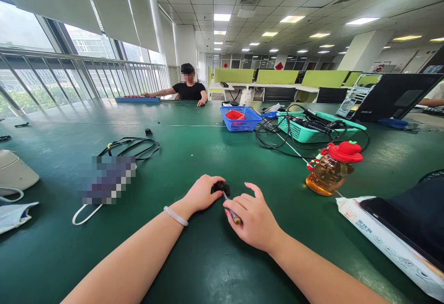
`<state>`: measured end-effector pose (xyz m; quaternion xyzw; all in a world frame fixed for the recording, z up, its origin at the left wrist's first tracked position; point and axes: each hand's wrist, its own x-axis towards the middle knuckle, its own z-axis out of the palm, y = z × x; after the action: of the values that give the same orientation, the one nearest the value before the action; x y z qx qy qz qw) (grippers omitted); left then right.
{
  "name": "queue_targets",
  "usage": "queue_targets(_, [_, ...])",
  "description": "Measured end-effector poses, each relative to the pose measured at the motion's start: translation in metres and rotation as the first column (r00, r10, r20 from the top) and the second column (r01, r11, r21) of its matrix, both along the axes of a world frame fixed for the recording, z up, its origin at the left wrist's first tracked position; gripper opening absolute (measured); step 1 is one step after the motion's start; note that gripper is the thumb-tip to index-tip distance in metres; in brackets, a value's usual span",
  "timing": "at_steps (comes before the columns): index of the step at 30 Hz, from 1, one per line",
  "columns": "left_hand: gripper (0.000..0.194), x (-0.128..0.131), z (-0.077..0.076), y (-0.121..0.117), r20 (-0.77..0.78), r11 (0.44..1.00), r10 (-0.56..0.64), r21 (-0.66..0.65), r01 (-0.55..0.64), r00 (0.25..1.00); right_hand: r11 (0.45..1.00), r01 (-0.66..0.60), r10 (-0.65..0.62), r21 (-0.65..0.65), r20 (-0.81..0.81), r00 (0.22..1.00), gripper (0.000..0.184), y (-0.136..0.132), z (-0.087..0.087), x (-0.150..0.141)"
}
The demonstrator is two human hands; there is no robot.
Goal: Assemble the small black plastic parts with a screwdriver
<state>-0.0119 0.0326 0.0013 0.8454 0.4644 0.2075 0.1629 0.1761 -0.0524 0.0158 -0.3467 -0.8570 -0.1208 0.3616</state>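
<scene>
On the green tabletop (pixel 166 258), my left hand (pixel 203 193) grips a small black part (pixel 222 186) between thumb and fingers. What kind of part it is I cannot make out. My right hand (pixel 253 218) is closed around a slim screwdriver (pixel 235 216), with one finger lifted away. The thin shaft slants up and left, and its tip meets the black part near my left thumb. Part of the handle is hidden by my right fingers.
At right stand a red-lidded bottle (pixel 329 170) and a wipes pack (pixel 388 244) bearing a phone (pixel 398 230). Behind are a blue basket (pixel 241 126) and a green basket (pixel 298 133) of cables. A black cable (pixel 145 147) lies left. A person (pixel 190 91) sits opposite.
</scene>
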Motion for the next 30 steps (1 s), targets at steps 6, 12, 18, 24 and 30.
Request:
queue_targets(6, [0.042, 0.0006, 0.0011, -0.0003, 0.002, 1.000, 0.006, -0.018, -0.006, 1.000, 1.000, -0.004, 0.004, 0.003, -0.018, 1.000, 0.013, 0.0002, -0.0002, 0.0004])
queue_targets(12, [0.040, 0.0019, 0.0057, -0.0022, -0.001, 1.000, 0.012, -0.029, -0.012, 1.000, 1.000, -0.007, 0.007, 0.006, -0.015, 1.000, 0.012, 0.0006, -0.0003, 0.0003])
queue_targets(18, [0.040, 0.0029, 0.0081, -0.0034, -0.007, 0.999, 0.015, -0.033, -0.016, 1.000, 1.000, -0.007, 0.007, 0.006, -0.019, 1.000, 0.012, 0.0008, -0.0004, 0.0007])
queue_targets(24, [0.041, 0.0027, 0.0066, -0.0018, 0.006, 0.999, 0.019, -0.032, -0.019, 1.000, 1.000, -0.006, 0.006, 0.002, -0.001, 1.000, 0.012, 0.0008, -0.0004, 0.0004])
queue_targets(30, [0.040, 0.0026, 0.0059, -0.0010, 0.010, 0.999, 0.020, -0.030, -0.020, 1.000, 1.000, -0.007, 0.007, 0.000, 0.008, 1.000, 0.012, 0.0012, -0.0008, 0.0007])
